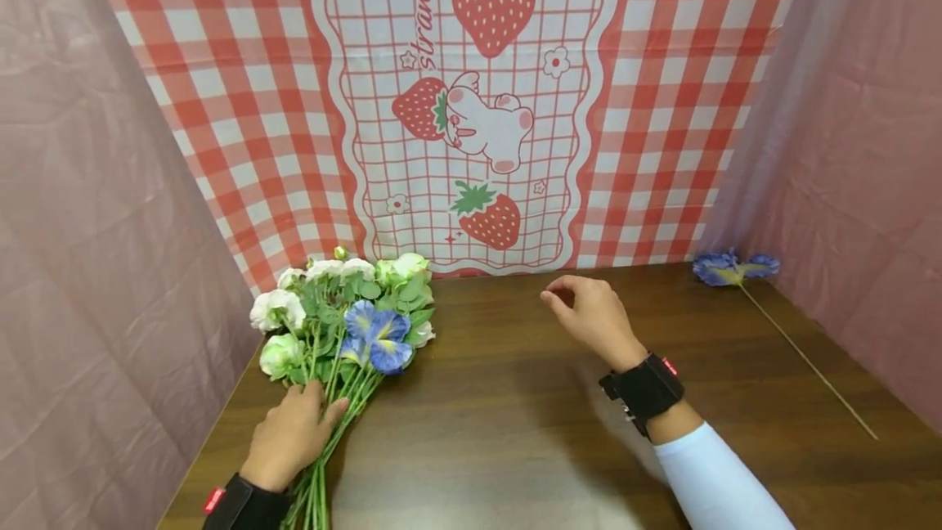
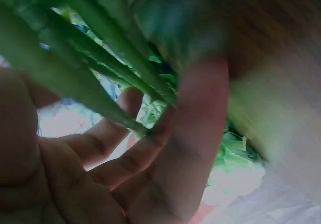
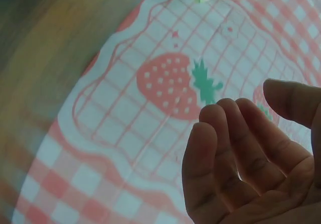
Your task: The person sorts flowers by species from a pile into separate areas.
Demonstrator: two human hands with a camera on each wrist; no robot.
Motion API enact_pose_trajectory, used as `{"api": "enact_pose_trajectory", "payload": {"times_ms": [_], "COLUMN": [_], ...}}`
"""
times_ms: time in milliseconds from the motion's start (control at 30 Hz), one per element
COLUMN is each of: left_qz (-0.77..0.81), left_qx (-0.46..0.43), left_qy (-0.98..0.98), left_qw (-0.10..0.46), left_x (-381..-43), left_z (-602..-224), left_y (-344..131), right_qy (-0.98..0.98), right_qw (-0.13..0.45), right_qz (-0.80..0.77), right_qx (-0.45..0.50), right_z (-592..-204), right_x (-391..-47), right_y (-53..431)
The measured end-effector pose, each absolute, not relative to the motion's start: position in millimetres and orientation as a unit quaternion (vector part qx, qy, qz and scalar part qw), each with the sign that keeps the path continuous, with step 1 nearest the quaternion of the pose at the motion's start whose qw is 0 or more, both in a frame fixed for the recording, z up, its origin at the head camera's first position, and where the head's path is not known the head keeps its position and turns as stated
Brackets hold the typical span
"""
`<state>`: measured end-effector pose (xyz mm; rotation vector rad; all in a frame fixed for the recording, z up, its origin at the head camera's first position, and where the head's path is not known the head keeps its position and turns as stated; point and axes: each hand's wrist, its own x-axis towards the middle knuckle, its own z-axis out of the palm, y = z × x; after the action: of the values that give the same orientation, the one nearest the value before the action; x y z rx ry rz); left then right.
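My left hand point(image 1: 290, 432) is at the stems of a bouquet point(image 1: 342, 399) on the left side of the table, its fingers bent round them. White and pale green blooms point(image 1: 278, 311) fill the bouquet's head, with one blue iris point(image 1: 379, 338) at the front. Up close in the left wrist view, green stems point(image 2: 95, 48) pass between the thumb and the bent fingers point(image 2: 125, 166). Over the middle of the table my right hand point(image 1: 592, 313) hovers with nothing in it, fingers loosely curved. The right wrist view shows those fingers point(image 3: 235, 148) side by side, the thumb apart.
A single blue iris point(image 1: 724, 268) on a long thin stem lies at the table's right, apart from both hands. The brown wooden table point(image 1: 471, 415) meets a red-checked strawberry cloth point(image 1: 471, 129) at the back. Pink curtains point(image 1: 96, 227) hang on both sides.
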<state>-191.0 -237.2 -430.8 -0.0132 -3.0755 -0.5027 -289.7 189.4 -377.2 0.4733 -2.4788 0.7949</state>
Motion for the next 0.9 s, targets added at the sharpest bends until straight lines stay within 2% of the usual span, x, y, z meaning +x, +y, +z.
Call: {"api": "enact_pose_trajectory", "payload": {"times_ms": [200,400,533,700,900], "left_qz": [-0.178,-0.217,-0.235,-0.243,-0.277], "left_qx": [0.007,0.022,0.030,0.031,0.065], "left_qy": [-0.982,-0.964,-0.957,-0.956,-0.955], "left_qw": [0.059,0.152,0.167,0.163,0.082], "left_x": [-193,-195,-197,-199,-198], "left_z": [-436,-437,-433,-431,-425], "left_y": [-247,-253,-257,-262,-270], "right_qy": [-0.908,-0.915,-0.918,-0.918,-0.919], "right_qw": [0.221,0.202,0.194,0.194,0.181], "right_qz": [0.292,0.278,0.275,0.272,0.269], "right_qx": [0.203,0.211,0.210,0.215,0.223], "right_z": [-388,-395,-396,-398,-401], "right_x": [-288,-284,-282,-281,-280], "right_y": [159,146,146,143,138]}}
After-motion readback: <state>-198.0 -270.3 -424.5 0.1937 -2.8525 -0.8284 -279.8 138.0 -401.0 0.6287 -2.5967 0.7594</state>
